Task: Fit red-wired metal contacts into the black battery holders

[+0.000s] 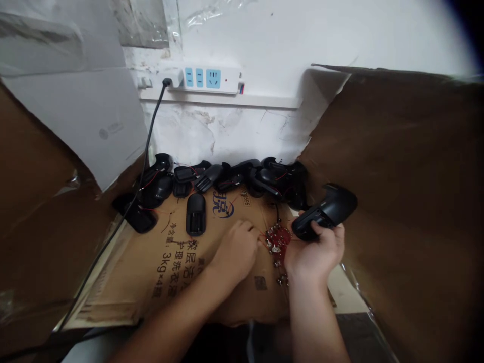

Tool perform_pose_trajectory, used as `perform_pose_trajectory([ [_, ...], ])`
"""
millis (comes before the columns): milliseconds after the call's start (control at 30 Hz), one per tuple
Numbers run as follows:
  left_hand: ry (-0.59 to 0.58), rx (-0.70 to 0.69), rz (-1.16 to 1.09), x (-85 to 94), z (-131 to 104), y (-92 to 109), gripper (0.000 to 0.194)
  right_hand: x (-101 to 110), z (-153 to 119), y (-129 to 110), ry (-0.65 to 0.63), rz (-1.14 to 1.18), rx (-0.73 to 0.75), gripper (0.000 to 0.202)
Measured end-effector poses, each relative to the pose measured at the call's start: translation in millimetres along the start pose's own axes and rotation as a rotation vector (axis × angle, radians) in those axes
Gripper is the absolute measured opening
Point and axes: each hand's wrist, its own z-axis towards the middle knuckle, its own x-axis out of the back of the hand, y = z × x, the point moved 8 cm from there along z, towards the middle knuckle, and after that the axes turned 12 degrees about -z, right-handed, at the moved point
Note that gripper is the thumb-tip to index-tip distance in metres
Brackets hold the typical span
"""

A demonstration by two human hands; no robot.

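My right hand is closed around a black curved plastic housing, its thumb across the recessed underside. Left of it, on the cardboard, lies a small pile of silvery metal parts with red wires. My left hand is at the left edge of this pile, fingers curled and pinched together. Red wire shows by its fingertips, but what they grip is hidden. A black oval piece with an open battery compartment lies apart, beyond my left hand.
Several similar black housings with thin red wires line the back by the wall. Brown cardboard walls rise on both sides. A black cable runs from a white power strip down the left side, over a housing.
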Motion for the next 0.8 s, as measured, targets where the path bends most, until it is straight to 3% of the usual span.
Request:
perform_pose_trajectory([
  [100, -0.027, -0.008, 0.042, -24.1, 15, 0, 0.021, 6, 3, -3, 0.059, 0.043, -0.009, 0.033],
  [200, -0.042, -0.005, 0.091, -27.3, 19, -1, 0.022, 7, 3, -4, 0.069, 0.049, -0.015, 0.033],
  [367, -0.030, 0.006, 0.136, -3.2, 7, -3, 0.020, 0, -4, -1, 0.014, 0.053, -0.032, 0.034],
  [500, -0.031, -0.108, 0.136, 13.3, -8, -2, 0.024, -5, -11, 4, 0.017, 0.085, -0.093, 0.034],
  [600, 0.037, -0.161, 0.056, 25.0, -15, -6, 0.026, -12, -16, 7, -0.038, 0.070, -0.126, 0.035],
  [700, 0.160, -0.071, -0.074, 41.2, -19, -21, 0.016, -16, -21, 11, -0.070, 0.041, -0.150, 0.036],
  [800, 0.243, 0.086, -0.277, 54.7, -30, -40, 0.018, -18, -27, 18, -0.091, 0.002, -0.196, 0.040],
])
